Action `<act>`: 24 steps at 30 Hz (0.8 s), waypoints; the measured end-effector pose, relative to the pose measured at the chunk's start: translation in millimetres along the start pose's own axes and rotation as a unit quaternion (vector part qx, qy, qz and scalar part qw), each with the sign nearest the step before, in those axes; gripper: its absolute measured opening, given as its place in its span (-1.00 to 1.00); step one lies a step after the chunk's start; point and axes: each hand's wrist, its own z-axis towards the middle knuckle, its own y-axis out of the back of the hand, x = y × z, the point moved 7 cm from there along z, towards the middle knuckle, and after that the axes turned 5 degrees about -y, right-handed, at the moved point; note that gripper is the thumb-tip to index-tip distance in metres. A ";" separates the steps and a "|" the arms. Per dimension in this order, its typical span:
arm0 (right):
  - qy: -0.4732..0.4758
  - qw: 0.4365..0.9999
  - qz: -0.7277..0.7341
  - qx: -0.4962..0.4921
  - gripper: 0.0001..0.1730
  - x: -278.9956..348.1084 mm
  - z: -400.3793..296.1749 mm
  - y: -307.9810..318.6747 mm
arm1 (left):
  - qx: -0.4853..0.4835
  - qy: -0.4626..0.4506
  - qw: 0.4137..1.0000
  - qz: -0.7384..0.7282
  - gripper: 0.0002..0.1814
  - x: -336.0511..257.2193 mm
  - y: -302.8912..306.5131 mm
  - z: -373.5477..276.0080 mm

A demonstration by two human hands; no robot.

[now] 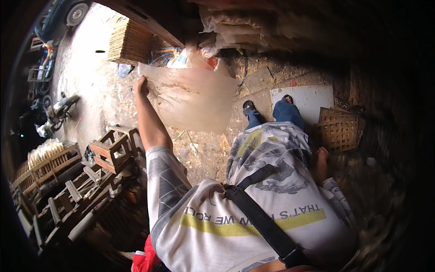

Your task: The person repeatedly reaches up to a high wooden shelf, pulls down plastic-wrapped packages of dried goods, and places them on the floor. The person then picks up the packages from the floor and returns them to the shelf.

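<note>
My left hand (141, 85) reaches out to the front left, its fingers closed on the upper left corner of a large translucent plastic sheet or bag (193, 98). The plastic spreads to the right over the floor, wrinkled near my hand and marked with brown streaks. Behind it lies a heap of white and clear plastic bags (193, 59) with something orange-red inside. Low at my right side is my right hand (322, 154), close to a woven lattice panel (340, 131); its fingers are too small and dim to read.
A stack of thin cane mats (127, 42) stands beyond my left hand. Wooden frames (114, 148), a slatted rack (47, 163) and motorcycles (59, 110) are at the left. My feet rest by a white board (306, 100) on a littered floor. Red cloth (146, 256) shows at the bottom.
</note>
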 end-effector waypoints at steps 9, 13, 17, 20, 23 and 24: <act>0.155 0.981 -0.093 0.063 -0.27 115.4 -90.8 -60.3 | 0.007 -0.082 0.994 -0.076 -0.51 -122.7 -8.7 -27.7; 0.111 0.987 -0.044 0.109 -0.33 126.7 -95.2 -65.6 | 0.015 -0.099 0.990 -0.102 -0.47 -135.7 -14.0 -22.1; 0.074 0.990 -0.026 0.117 -0.41 105.5 -92.6 -66.3 | 0.063 -0.112 0.975 -0.182 -0.47 -128.1 -22.7 -21.6; 0.131 0.986 -0.043 0.098 -0.54 70.1 -59.8 -54.0 | 0.053 -0.105 0.962 -0.248 -0.48 -120.6 -27.8 -21.8; 0.178 0.975 -0.076 0.105 -0.65 18.6 -18.3 -36.3 | 0.065 -0.125 0.943 -0.303 -0.49 -112.3 -30.8 -5.3; 0.183 0.974 -0.087 0.106 -0.67 7.3 -17.9 -37.0 | 0.082 -0.127 0.953 -0.262 -0.48 -126.4 -37.6 -24.9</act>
